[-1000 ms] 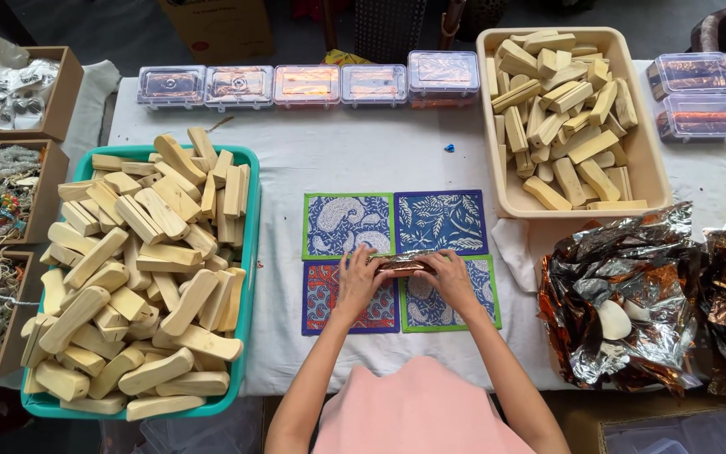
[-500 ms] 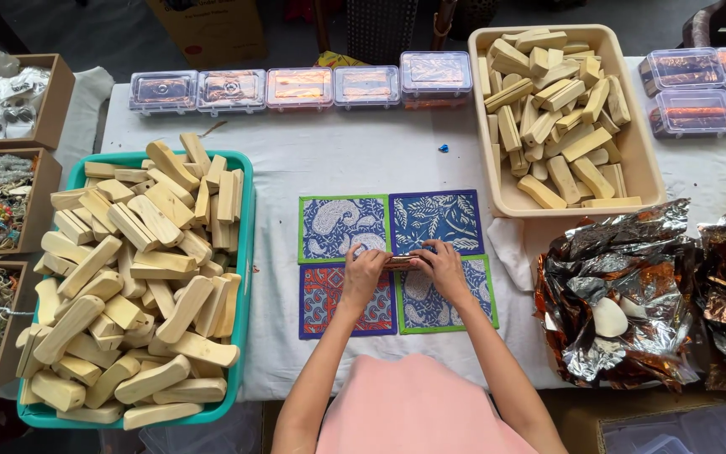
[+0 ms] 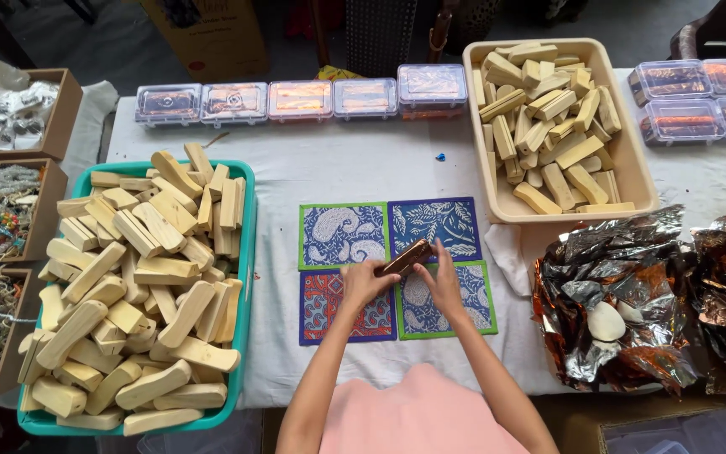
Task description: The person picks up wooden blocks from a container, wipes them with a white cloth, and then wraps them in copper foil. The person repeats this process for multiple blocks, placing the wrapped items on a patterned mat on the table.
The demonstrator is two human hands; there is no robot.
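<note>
right now we've got both hands, left hand point(image 3: 365, 282) and right hand point(image 3: 441, 282), each grip closed on the foil-wrapped block point(image 3: 406, 256) over the patterned mats point(image 3: 397, 267) mid-tabletop. risk: foil looks slick, so it could tear or slip loose.

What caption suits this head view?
Both hands hold a foil-wrapped block over four patterned mats.
</note>
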